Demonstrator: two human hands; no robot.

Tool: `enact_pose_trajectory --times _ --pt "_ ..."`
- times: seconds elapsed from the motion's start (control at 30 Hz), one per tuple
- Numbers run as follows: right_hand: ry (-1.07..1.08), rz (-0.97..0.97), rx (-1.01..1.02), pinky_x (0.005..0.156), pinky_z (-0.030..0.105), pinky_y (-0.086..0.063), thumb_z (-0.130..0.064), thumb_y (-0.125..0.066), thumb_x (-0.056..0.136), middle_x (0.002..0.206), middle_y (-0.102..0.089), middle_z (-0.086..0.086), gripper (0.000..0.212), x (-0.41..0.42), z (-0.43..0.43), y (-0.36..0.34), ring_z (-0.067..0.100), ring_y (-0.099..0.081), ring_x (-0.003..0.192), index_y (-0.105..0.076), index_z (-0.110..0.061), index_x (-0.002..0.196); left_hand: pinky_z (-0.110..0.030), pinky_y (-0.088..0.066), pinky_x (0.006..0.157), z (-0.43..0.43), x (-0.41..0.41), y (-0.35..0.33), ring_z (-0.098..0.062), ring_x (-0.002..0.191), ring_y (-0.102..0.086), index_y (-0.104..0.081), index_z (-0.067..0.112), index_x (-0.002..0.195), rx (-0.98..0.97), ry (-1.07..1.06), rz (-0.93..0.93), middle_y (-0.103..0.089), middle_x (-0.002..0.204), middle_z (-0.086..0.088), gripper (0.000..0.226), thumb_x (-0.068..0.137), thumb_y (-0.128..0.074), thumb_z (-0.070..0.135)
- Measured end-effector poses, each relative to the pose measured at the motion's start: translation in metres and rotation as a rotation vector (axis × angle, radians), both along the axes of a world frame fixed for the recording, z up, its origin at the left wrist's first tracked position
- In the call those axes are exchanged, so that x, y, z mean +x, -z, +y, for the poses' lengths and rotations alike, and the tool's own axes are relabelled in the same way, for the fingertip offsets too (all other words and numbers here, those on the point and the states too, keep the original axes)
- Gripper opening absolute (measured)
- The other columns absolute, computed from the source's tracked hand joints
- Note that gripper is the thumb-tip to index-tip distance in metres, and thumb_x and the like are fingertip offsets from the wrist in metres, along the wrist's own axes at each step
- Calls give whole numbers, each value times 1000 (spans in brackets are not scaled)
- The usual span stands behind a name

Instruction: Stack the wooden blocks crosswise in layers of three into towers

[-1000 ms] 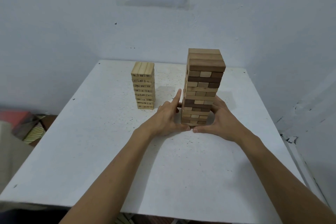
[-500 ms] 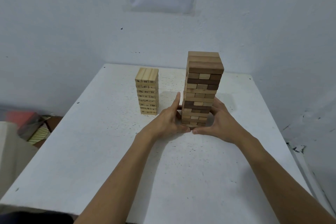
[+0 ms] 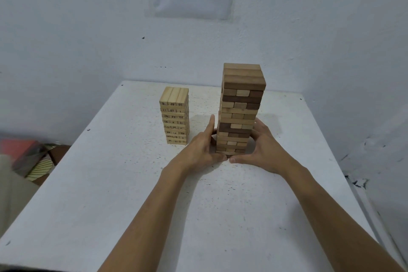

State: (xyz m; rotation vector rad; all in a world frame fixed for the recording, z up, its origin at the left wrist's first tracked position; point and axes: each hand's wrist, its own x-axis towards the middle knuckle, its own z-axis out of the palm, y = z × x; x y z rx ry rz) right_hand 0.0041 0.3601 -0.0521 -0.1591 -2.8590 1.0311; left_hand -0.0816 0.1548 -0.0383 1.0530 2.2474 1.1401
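A tall tower of mixed light and dark wooden blocks stands upright near the middle of the white table. My left hand presses flat against the tower's lower left side, fingers pointing up. On the lower right side my right hand cups the base. Both thumbs meet in front of the bottom layer. A shorter tower of pale numbered blocks stands apart to the left, untouched.
White walls close in behind and to the right of the table. The table's right edge runs near a wall with a thin white strip. Left of the table, low down, lie a red object and a patterned item.
Both hands stay clasped around the tall tower's base. The camera view has tilted slightly, so everything sits a bit lower in the frame.
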Motion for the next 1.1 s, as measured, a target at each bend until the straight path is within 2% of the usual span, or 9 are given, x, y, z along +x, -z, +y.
enact_pose_trajectory --times 0.13,0.4,0.73,0.93,1.1 --pt "16 -33 19 121 52 -23 -74 -75 57 157 -24 -14 102 -2 -4 -6 11 -6 151 -48 -28 143 -32 -50 100 2 -1 -2 -10 110 -61 6 26 159 2 -13 10 -60 135 5 113 84 -78 19" --pt "22 -50 38 122 50 -21 -69 -78 60 159 -24 -12 99 -7 -3 -9 12 -4 151 -47 -27 144 -40 -49 104 3 -5 1 -12 116 -60 8 31 158 -1 -40 0 -60 136 6 113 85 -77 19" --pt "37 -79 56 122 51 -20 -73 -73 58 160 -22 -11 104 -14 -4 -12 12 -4 151 -44 -28 146 -43 -46 107 6 -11 0 -13 122 -58 12 33 157 -13 -46 -36 -57 140 6 114 85 -76 21" --pt "19 -72 69 122 41 -11 -74 -71 58 162 -23 -10 104 -16 -2 -10 9 3 152 -44 -29 147 -41 -48 106 7 -14 0 -11 117 -61 10 32 157 -11 -48 -50 -61 135 7 114 85 -76 16" --pt "25 -72 72 122 41 -12 -72 -73 60 162 -22 -10 101 -16 -3 -11 9 3 152 -44 -29 147 -43 -48 106 6 -16 2 -11 119 -60 9 34 157 -4 -46 -45 -59 137 8 113 85 -76 18"
